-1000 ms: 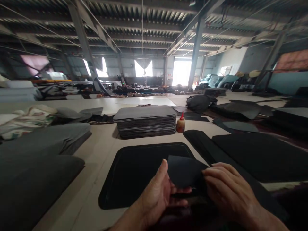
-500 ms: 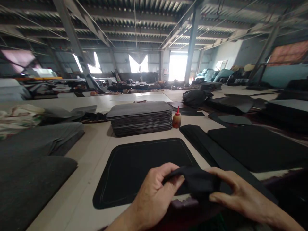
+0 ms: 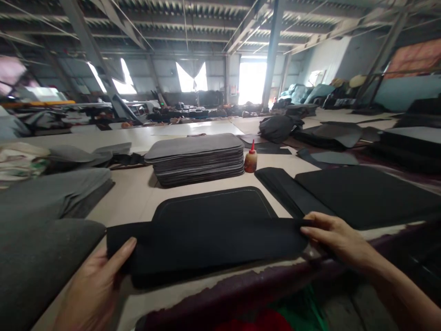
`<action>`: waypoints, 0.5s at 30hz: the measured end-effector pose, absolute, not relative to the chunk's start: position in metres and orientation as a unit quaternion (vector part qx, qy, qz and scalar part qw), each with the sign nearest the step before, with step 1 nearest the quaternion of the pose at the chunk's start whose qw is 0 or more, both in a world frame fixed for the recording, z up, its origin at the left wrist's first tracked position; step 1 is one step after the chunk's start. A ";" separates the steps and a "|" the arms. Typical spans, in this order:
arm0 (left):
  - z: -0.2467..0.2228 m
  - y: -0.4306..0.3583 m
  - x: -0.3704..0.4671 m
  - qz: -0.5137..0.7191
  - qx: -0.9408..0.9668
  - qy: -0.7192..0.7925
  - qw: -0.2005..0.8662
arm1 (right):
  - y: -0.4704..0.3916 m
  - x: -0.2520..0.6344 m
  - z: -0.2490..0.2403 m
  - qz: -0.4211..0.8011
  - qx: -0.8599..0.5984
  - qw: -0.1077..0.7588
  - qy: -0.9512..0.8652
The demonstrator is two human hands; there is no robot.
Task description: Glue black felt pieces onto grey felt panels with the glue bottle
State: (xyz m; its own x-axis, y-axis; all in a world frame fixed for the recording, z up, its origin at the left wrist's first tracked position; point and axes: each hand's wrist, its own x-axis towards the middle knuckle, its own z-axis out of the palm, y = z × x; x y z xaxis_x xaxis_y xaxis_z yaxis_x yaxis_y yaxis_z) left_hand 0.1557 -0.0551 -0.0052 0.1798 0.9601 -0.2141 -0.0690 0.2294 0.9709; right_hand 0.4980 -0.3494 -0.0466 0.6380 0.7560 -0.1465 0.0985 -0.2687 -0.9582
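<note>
The left hand (image 3: 91, 287), cut off at the frame's bottom, and the right hand (image 3: 336, 239) each pinch one end of a black strip (image 3: 206, 246) stretched flat over the black mat (image 3: 213, 204) on the table (image 3: 138, 193).

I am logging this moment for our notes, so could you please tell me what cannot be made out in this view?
- Near half of the black mat, head view: the black strip covers it.
- Left hand: its fingers lie behind the strip and the bottom edge cuts off the wrist.
- Right hand: its grip on the strip's end is too dark to judge.
- Glue bottle: label too small.
</note>
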 end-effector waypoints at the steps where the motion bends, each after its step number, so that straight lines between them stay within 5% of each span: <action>1: -0.006 -0.054 0.153 0.405 0.446 0.509 0.615 | -0.342 0.497 -0.047 0.305 -0.728 0.548 -0.277; 8: -0.039 -0.032 0.126 0.393 0.464 0.551 0.571 | -0.308 0.493 -0.055 0.323 -0.677 0.612 -0.251; 15: -0.072 -0.010 0.086 0.342 0.739 0.495 0.302 | -0.311 0.495 -0.061 0.316 -0.727 0.555 -0.253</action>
